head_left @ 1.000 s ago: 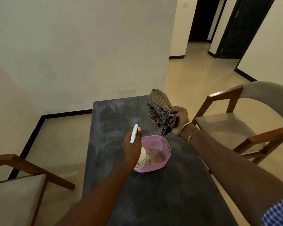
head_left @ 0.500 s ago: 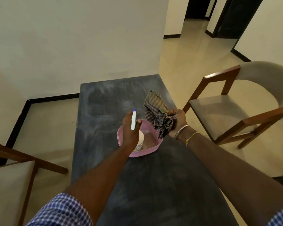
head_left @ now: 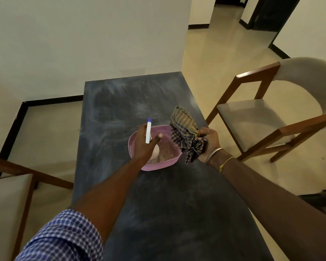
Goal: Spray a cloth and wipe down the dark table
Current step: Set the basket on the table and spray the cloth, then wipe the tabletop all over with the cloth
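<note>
Head view: the left hand (head_left: 143,147) is gripping the spray bottle (head_left: 148,132), fingers curled round it, over the pink basket (head_left: 158,166). Just beside those fingers, the right hand (head_left: 210,142) is clutching the bunched cloth (head_left: 183,127). Spraying seems to be only starting; the streaky dark table (head_left: 177,213) is waiting, unwiped.

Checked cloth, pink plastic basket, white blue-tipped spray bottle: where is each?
Checked cloth (head_left: 183,129), head view, on its raised upper fold.
Pink plastic basket (head_left: 162,165), head view, on its near wall.
White blue-tipped spray bottle (head_left: 148,133), head view, on its white spray head.
</note>
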